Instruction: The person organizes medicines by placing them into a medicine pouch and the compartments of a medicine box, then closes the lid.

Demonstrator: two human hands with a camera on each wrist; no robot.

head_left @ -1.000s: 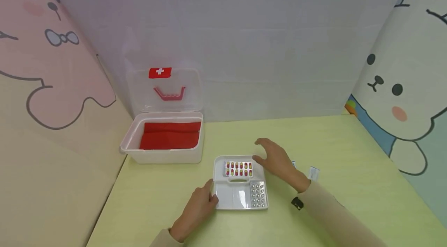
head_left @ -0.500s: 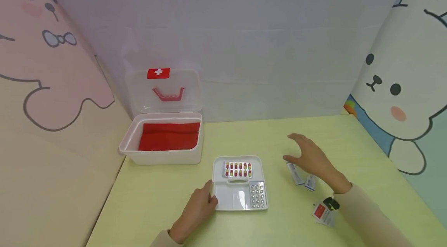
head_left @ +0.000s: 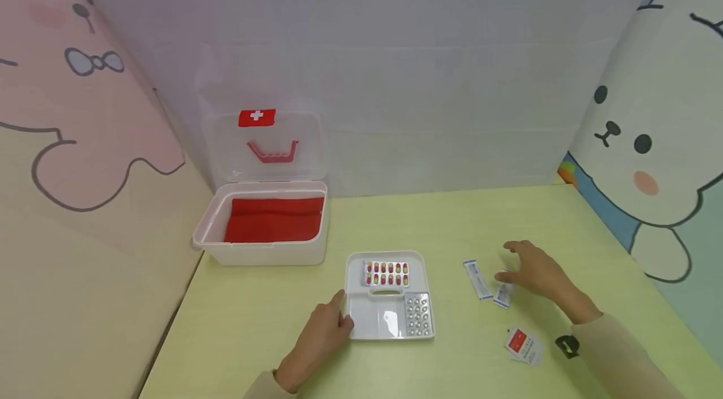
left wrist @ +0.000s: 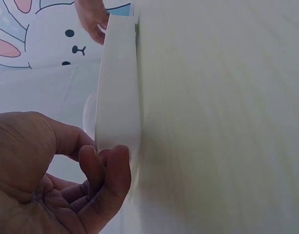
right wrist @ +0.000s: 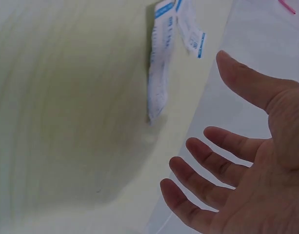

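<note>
My left hand (head_left: 319, 333) grips the left edge of a white plastic tray (head_left: 364, 319) lying on the table; in the left wrist view its fingers (left wrist: 117, 170) curl at the tray's corner. A blister pack of red-and-yellow capsules (head_left: 386, 273) lies in the tray's back part, and a silver tablet blister pack (head_left: 418, 315) at its front right. To the right, my right hand (head_left: 539, 270) hovers, fingers spread and holding nothing, over a small white-and-blue packet (head_left: 502, 296), partly covering it. A longer white-and-blue packet (head_left: 477, 280) lies just left of that one.
At the back left stands a white first aid box (head_left: 268, 253), its clear lid (head_left: 226, 160) raised, with red cloth (head_left: 273, 220) inside. Flat red-and-white sachets (head_left: 524, 347) lie near the front right. A pale sheet (head_left: 440, 104) hangs behind the table.
My right hand has moved right, away from the tray's back right corner, to above the small packet, uncovering the packets and sachets. The left hand and tray have stayed put.
</note>
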